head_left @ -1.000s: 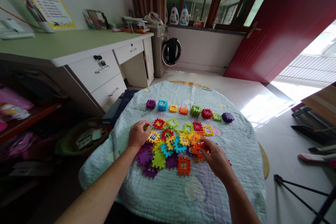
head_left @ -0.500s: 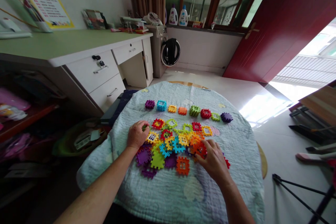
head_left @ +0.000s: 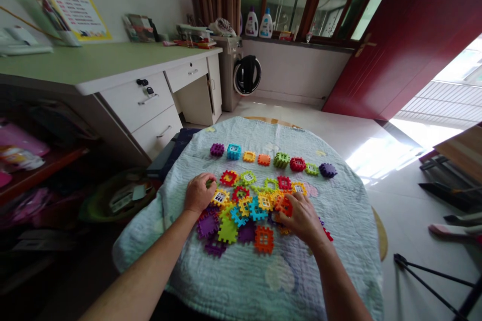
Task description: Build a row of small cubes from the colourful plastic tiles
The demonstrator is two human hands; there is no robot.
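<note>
The left hand (head_left: pixel 198 194) rests curled on the quilted tabletop (head_left: pixel 241 281), fingers closed around what looks like a small green piece (head_left: pixel 208 182), though most of it is hidden. Just right of it and under its knuckles spreads a loose pile of coloured tiles (head_left: pixel 244 206), with a purple tile (head_left: pixel 208 224) just below the wrist. The right hand (head_left: pixel 302 219) lies at the pile's right edge, fingertips pinching an orange-red tile (head_left: pixel 283 204). Beyond both hands runs a spaced row of tiles (head_left: pixel 280 159).
</note>
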